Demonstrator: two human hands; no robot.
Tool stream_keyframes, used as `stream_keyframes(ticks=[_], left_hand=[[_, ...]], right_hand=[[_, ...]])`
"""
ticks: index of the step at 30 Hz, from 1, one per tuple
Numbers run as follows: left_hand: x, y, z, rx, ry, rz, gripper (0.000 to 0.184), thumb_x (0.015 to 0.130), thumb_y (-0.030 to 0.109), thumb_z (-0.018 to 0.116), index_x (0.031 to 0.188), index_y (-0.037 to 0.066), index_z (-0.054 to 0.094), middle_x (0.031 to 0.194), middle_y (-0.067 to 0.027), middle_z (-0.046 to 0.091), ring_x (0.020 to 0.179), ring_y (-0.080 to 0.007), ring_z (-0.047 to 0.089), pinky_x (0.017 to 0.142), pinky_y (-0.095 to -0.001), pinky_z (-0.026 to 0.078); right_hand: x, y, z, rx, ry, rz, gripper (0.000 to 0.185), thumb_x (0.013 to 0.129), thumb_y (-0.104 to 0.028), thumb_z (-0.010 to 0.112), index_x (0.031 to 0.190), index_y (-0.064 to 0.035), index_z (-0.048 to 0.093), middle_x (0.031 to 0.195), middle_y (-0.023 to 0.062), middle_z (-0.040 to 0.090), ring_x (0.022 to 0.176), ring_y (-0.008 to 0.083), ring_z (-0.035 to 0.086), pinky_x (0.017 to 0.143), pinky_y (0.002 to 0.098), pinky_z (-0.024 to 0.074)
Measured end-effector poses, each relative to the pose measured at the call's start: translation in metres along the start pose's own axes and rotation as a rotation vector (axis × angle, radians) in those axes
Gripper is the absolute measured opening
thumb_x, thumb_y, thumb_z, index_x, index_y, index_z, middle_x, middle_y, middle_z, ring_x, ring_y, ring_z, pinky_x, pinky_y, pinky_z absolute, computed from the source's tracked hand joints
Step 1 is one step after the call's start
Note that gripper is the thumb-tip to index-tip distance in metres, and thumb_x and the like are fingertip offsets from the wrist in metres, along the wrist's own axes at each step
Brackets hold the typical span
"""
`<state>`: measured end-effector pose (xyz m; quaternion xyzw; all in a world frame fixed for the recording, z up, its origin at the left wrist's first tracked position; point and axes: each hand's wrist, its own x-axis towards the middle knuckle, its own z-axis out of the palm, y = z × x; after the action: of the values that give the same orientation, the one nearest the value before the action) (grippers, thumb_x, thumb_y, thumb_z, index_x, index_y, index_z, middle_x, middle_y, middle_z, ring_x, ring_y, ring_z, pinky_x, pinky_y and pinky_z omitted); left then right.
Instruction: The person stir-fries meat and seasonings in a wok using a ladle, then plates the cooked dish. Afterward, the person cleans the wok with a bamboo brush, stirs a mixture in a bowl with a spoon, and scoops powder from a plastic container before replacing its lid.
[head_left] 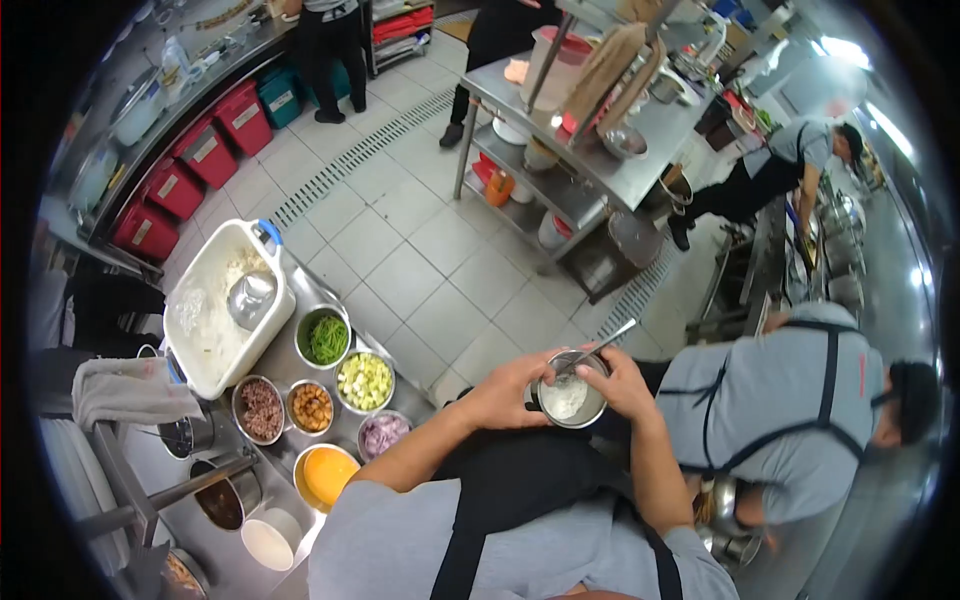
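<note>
A small metal cup (pixel 575 418) holding white powder (pixel 566 396) is in front of my body, between my two hands. My left hand (pixel 510 388) is closed around its left side, with the thumb near the rim. From the right, my right hand (pixel 628 385) grips the cup, thumb at the rim. A metal spoon (pixel 610 337) leans in the cup, its handle sticking out past my right hand. Whether my right fingers also touch the spoon, I cannot tell.
To the left, a steel counter holds a white tub (pixel 222 372), chopped greens (pixel 323 338), diced vegetables (pixel 364 381), chopped onion (pixel 384 434) and yellow liquid (pixel 330 474). A co-worker (pixel 770 390) bends close on my right. A steel shelf table (pixel 640 160) stands ahead.
</note>
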<state>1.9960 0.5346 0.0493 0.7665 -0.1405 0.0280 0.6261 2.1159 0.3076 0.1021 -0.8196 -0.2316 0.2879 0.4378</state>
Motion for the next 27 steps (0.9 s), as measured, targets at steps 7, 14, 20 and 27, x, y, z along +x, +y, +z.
stream_keyframes(ticks=[7, 14, 20, 27], left_hand=[[0.069, -0.041, -0.045, 0.091, 0.123, -0.032, 0.079, 0.077, 0.024, 0.089, 0.142, 0.011, 0.047, 0.161, -0.0177, 0.044, 0.141, -0.0392, 0.049, 0.117, -0.0453, 0.040], [0.094, -0.043, -0.098, -0.006, 0.574, -0.436, 0.074, 0.086, 0.040, 0.080, 0.145, 0.007, 0.051, 0.140, -0.0185, 0.060, 0.127, -0.0358, 0.060, 0.107, -0.0437, 0.049], [0.095, -0.061, -0.158, 0.280, 1.009, -0.639, 0.045, 0.088, 0.043, 0.078, 0.109, 0.006, 0.063, 0.103, -0.0160, 0.070, 0.095, -0.0367, 0.069, 0.083, -0.0445, 0.054], [0.091, -0.111, -0.320, 0.328, 0.947, -0.689, 0.037, 0.089, 0.035, 0.076, 0.103, 0.005, 0.060, 0.098, -0.0165, 0.068, 0.095, -0.0379, 0.067, 0.079, -0.0466, 0.054]], right_hand=[[0.141, 0.029, -0.034, 0.277, -0.261, -0.050, 0.040, 0.105, -0.025, 0.059, 0.137, -0.0010, 0.064, 0.133, 0.0135, 0.067, 0.128, 0.0242, 0.058, 0.112, 0.0362, 0.0418], [0.296, -0.038, -0.016, -0.114, -0.674, -0.328, 0.039, 0.105, -0.030, 0.061, 0.128, 0.0002, 0.069, 0.125, 0.0188, 0.070, 0.119, 0.0303, 0.065, 0.104, 0.0385, 0.0486], [0.399, -0.106, 0.069, -0.254, -0.982, -0.377, 0.047, 0.101, -0.038, 0.067, 0.129, 0.0004, 0.068, 0.122, 0.0201, 0.072, 0.114, 0.0299, 0.069, 0.097, 0.0389, 0.0529], [0.514, -0.180, 0.146, -0.439, -0.916, -0.371, 0.056, 0.101, -0.045, 0.064, 0.132, 0.0012, 0.066, 0.129, 0.0217, 0.071, 0.122, 0.0321, 0.067, 0.105, 0.0401, 0.0500]])
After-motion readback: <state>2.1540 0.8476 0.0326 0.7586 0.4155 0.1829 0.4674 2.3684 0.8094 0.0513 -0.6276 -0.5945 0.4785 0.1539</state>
